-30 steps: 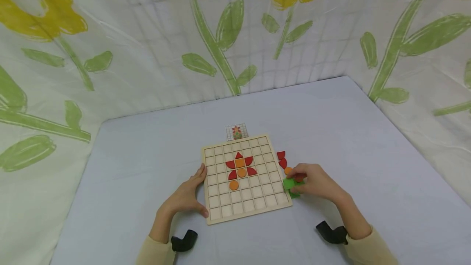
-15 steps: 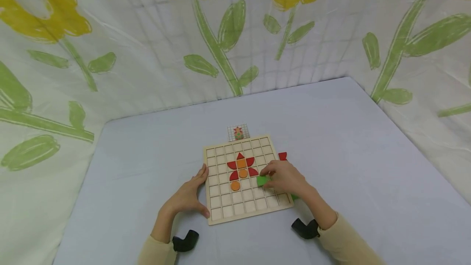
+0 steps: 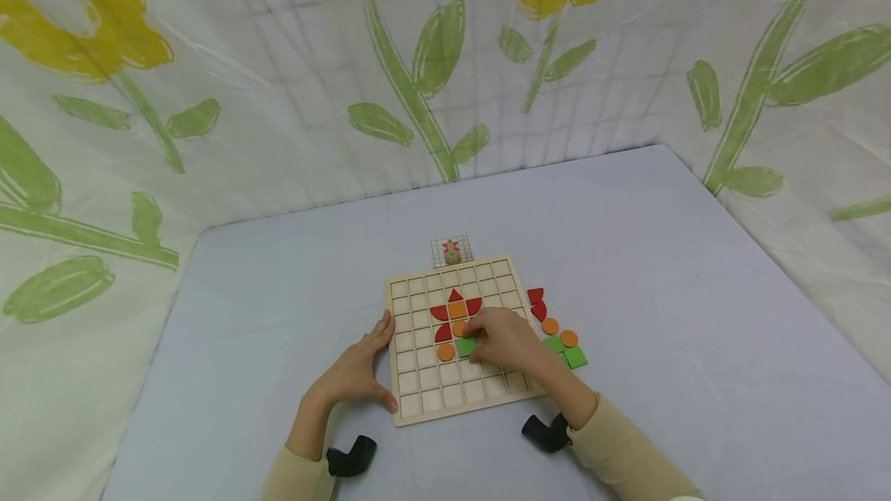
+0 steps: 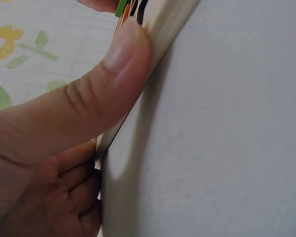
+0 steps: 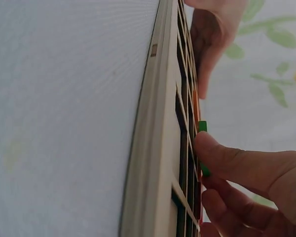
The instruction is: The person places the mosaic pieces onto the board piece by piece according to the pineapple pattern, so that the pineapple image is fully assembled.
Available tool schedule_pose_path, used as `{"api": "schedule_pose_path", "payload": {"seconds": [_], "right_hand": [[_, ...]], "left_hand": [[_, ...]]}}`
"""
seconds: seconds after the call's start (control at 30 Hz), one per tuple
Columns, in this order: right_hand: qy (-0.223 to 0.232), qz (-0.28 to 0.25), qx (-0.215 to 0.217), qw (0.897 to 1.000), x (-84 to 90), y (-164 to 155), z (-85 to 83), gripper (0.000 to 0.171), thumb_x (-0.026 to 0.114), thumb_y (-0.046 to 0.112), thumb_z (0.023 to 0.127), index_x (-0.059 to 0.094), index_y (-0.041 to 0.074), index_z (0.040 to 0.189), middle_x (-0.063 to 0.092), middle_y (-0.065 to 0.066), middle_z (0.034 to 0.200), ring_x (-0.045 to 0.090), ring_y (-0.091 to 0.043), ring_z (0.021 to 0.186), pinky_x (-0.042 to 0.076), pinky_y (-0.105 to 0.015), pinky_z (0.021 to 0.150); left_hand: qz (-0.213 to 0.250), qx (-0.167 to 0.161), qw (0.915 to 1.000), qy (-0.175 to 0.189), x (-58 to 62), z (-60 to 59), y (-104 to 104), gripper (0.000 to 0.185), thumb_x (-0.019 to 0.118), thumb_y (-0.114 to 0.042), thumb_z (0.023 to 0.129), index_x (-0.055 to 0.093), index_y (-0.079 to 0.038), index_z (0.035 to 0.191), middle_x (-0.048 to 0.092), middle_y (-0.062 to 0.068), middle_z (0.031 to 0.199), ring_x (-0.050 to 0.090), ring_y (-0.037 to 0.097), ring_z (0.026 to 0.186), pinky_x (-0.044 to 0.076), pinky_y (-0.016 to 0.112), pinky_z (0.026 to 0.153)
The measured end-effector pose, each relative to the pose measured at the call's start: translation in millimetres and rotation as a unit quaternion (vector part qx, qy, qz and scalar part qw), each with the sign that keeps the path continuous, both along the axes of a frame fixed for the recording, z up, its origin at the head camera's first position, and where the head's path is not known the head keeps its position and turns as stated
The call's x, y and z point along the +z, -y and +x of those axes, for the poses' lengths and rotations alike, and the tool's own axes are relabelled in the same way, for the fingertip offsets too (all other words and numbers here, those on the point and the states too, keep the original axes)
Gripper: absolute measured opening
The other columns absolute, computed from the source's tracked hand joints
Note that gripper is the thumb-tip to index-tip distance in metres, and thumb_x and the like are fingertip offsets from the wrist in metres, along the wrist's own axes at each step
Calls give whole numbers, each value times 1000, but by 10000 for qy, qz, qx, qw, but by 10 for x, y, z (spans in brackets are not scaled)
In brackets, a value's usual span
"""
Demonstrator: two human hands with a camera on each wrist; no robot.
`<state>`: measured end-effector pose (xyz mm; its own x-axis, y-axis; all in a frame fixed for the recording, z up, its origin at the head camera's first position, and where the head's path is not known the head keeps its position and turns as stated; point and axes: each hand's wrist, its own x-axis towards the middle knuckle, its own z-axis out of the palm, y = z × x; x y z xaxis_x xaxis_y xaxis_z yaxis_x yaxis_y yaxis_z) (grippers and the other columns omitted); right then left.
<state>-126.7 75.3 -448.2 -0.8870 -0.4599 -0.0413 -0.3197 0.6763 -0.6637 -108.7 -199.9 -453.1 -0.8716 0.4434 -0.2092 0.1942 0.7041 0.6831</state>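
Observation:
My right hand (image 3: 504, 337) pinches a green square tile (image 3: 465, 347) between thumb and fingers, over the gridded wooden board (image 3: 418, 414). In the right wrist view the tile (image 5: 203, 127) stands edge-on, close above the grid. An orange round tile (image 3: 445, 352) sits in the cell to its left. Further up are an orange square (image 3: 455, 309), a red triangle (image 3: 455, 295) and several red quarter-round tiles (image 3: 443, 332), partly hidden by the right hand. My left hand (image 3: 353, 369) rests against the board's left edge, thumb (image 4: 128, 49) and fingers spread apart along it.
Right of the board lie loose pieces: green squares (image 3: 576, 357), orange rounds (image 3: 550, 326) and red quarter-rounds (image 3: 539, 310). A small gridded pattern card (image 3: 451, 250) lies beyond the board's top edge. A flowered curtain (image 3: 278, 99) hangs behind the table.
My right hand has picked up the green square tile from the loose pieces at the right and carried it left over the board. The left hand has stayed at the board's edge.

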Motion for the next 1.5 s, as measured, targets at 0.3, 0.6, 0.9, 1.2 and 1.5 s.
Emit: {"api": "schedule_pose_path", "payload": {"seconds": [0.3, 0.6, 0.9, 1.2, 1.5], "right_hand": [[-25, 21, 55, 10000, -12, 14, -5, 30, 87, 12, 70, 76, 10, 97, 71, 2, 92, 60, -12, 81, 51, -29, 71], [-63, 25, 75, 9999, 6, 46, 9, 23, 84, 9, 74, 76, 8, 96, 72, 2, 90, 64, -18, 87, 54, -33, 77], [91, 32, 51, 9999, -15, 63, 10, 23, 83, 8, 74, 76, 8, 96, 72, 0, 91, 65, -20, 91, 54, -37, 81], [-101, 188, -149, 9997, -3, -32, 51, 21, 83, 17, 76, 76, 13, 95, 71, 5, 90, 61, -13, 81, 52, -30, 73], [81, -140, -644, 9978, 119, -397, 31, 17, 77, 9, 81, 75, 7, 98, 71, 0, 93, 61, -15, 82, 52, -31, 70]], "left_hand": [[6, 25, 10000, 78, 4, -7, -4, 131, 97, -22, 47, 21, 6, 150, 12, 21, 158, 18, 48, 141, 18, 63, 111], [-61, 65, 9999, 124, 22, -6, -12, 131, 97, -20, 47, 20, 6, 150, 11, 21, 159, 17, 47, 141, 18, 61, 112], [-60, 140, 9998, 159, 5, 4, -15, 131, 97, -19, 47, 21, 5, 151, 13, 20, 159, 17, 47, 142, 18, 61, 112], [-31, 117, 9998, 168, 10, 3, -15, 131, 97, -19, 46, 21, 5, 151, 12, 19, 159, 17, 47, 141, 18, 61, 112], [9, 100, 9998, 146, -1, -5, -5, 131, 96, -18, 46, 21, 6, 150, 12, 20, 159, 16, 46, 142, 18, 60, 113]]}}
